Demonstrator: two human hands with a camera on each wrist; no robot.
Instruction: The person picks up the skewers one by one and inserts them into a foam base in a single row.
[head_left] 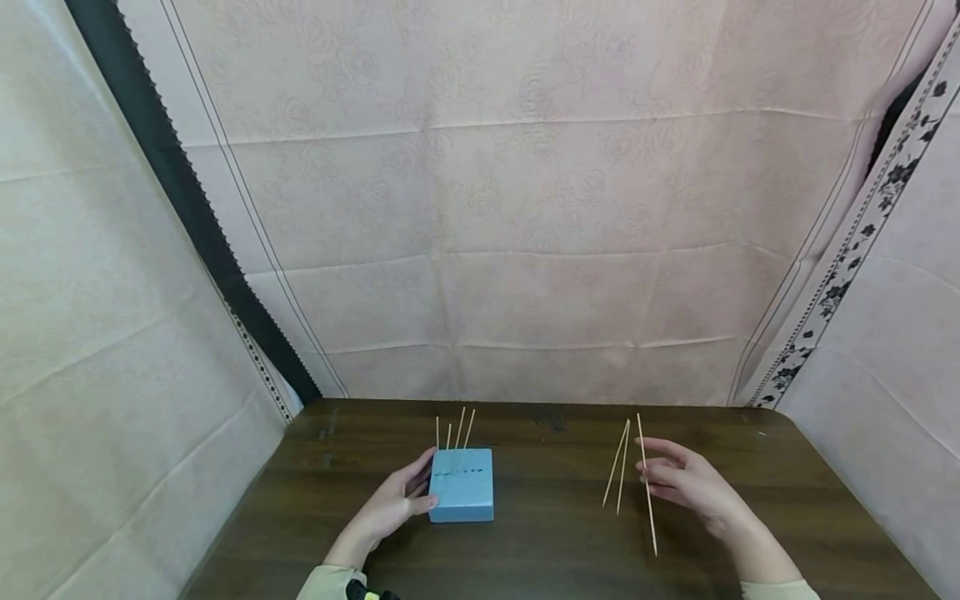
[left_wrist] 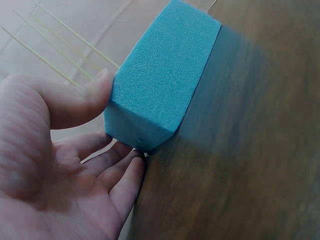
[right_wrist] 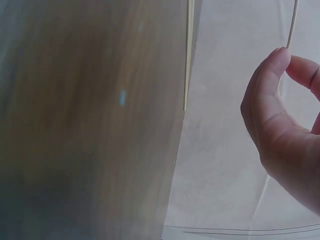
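Note:
In the head view my left hand (head_left: 393,504) holds the left side of a blue foam block (head_left: 461,492) on the table. The left wrist view shows the thumb on one face of the block (left_wrist: 162,65) and the fingers against it lower down. Several thin wooden skewers (head_left: 437,432) stand up from the block's top, some leaning slightly. To the right, my right hand (head_left: 686,479) pinches a single wooden skewer (head_left: 651,518) between thumb and fingertips. The right wrist view shows that skewer (right_wrist: 293,25) only partly. Just left of this hand lie two loose skewers (head_left: 623,467), their far ends close together.
Everything rests on a dark brown wooden table (head_left: 525,558). Pale patterned cloth (head_left: 540,208) hangs behind its far edge, with more cloth at the left (head_left: 112,333) and right (head_left: 892,400) sides.

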